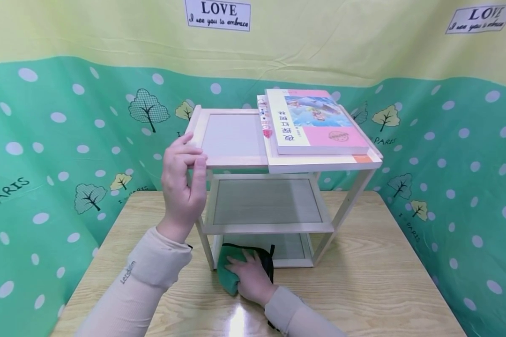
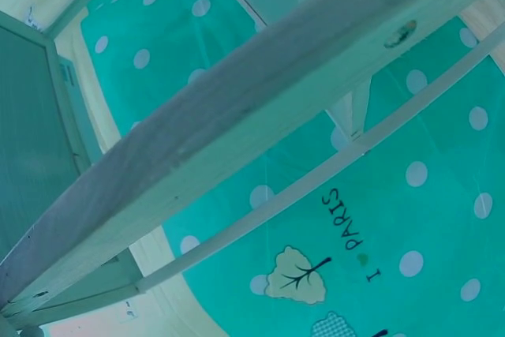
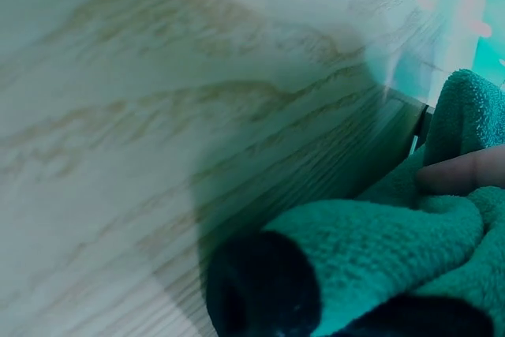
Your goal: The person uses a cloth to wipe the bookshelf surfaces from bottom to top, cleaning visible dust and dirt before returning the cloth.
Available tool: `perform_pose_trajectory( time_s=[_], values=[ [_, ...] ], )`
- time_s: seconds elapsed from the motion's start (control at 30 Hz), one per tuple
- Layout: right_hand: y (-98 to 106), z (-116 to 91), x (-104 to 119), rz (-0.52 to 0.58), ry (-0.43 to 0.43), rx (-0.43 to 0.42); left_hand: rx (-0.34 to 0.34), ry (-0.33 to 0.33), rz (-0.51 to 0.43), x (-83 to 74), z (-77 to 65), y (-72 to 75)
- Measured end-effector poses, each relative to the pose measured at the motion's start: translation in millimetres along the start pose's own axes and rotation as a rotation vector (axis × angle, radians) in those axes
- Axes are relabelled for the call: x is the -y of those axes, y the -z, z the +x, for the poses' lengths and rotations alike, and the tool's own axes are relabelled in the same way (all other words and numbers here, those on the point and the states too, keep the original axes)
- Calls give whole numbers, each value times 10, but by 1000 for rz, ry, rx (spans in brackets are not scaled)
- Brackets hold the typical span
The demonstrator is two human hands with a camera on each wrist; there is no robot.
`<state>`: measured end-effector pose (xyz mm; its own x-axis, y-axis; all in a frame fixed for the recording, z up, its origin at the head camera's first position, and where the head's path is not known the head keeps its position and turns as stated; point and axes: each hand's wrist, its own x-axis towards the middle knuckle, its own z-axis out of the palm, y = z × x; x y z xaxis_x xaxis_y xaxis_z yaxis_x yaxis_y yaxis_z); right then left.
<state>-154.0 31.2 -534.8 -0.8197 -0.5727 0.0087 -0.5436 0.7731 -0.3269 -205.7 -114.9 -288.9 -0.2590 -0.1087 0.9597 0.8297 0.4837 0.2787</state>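
A pale wooden three-tier rack (image 1: 261,228) stands on the table. At its top left front corner, my left hand (image 1: 181,180) holds the side rail, fingers over the edge and thumb at the front. The left wrist view shows the rack's wooden side rail (image 2: 213,128) up close, with the fingers out of sight. Down by the bottom tier, my right hand (image 1: 253,280) presses on a green towel with black edging (image 1: 226,269), its fingers spread over the cloth. In the right wrist view, the towel (image 3: 379,250) lies bunched and one finger (image 3: 465,171) sinks into a fold.
Two stacked books, the upper a pink book (image 1: 320,124), lie on the right half of the rack's top, the lower reaching its front edge. The middle tier (image 1: 267,201) sits beneath. Wood-grain table (image 1: 371,281) surrounds the rack, with a green and yellow curtain (image 1: 59,154) behind.
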Motion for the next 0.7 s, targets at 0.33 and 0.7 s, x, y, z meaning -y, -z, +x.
perform_pose_trajectory(
  time_s=[0.33,0.7],
  values=[
    [-29,32,62,-30,20,-1,-5,1,-4,3,-5,4],
    [-34,17,90,-49,10,8,-6,1,-10,-5,0,-4]
  ],
)
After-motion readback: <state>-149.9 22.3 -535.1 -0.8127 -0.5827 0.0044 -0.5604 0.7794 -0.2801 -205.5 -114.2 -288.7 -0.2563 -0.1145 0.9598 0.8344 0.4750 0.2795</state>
